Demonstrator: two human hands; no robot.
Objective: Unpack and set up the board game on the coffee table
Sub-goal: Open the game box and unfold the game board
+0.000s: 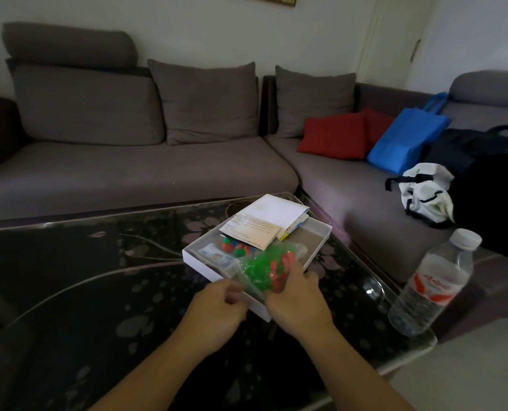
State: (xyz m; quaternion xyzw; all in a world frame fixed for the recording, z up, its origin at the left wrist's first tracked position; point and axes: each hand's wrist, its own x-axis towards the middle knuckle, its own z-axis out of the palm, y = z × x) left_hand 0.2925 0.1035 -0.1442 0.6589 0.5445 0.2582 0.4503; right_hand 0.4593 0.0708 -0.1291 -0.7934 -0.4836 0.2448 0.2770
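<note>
one box (193, 258), one bottle (433, 284), two red cushions (332, 137), two hands (298, 301)

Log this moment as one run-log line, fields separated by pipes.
stage: unpacking | right hand: grips bag of green and red pieces | left hand: curled at box edge | board: not laid out

An open white game box (205, 266) on the coffee table (98, 262) holds bagged green and red pieces (264, 269).

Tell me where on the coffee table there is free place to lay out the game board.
The wide dark glass of the coffee table left of the white game box is bare, from the sofa-side edge to the near edge. The right side is crowded: the box, both hands at the bag of green and red pieces, and the water bottle at the corner.
</note>
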